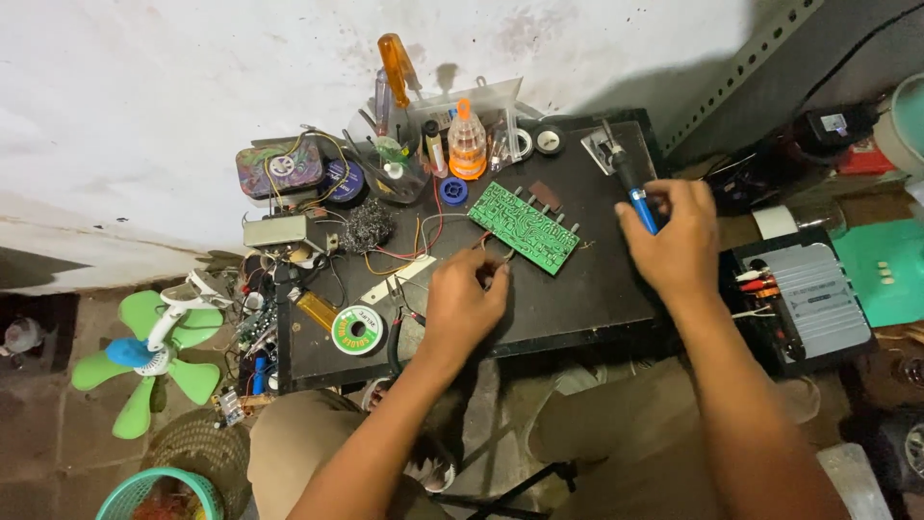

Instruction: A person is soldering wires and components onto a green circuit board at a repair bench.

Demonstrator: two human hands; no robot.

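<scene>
- Left hand (pixel 464 300): near centre of the black work board (pixel 597 279); fingers curled and pinched together on a thin wire end at the near-left corner of the circuit board; what exactly sits between the fingertips cannot be told
- Right hand (pixel 677 241): right side of the board; fingers wrapped tight around the blue handle of a soldering iron (pixel 630 183); iron's tip end points far, toward a small metal stand
- Green circuit board (pixel 524 227): lies flat and slanted on the black work board, between the two hands; dark components along its far-right edge; red and yellow wires trail off to the left
- Solder spool (pixel 357 329): green-labelled, near-left part of the board, well left of the left hand
- Wire-wool tip cleaner (pixel 368 224): dark tangle, far left
- Clear container (pixel 452 125): far edge; holds an orange-capped bottle and small tools; orange-handled screwdriver (pixel 397 67) stands just left
- Green fan (pixel 154 356): on the floor, far left of the board
- Grey amplifier box (pixel 808 299): right of the board, beside the right forearm
</scene>
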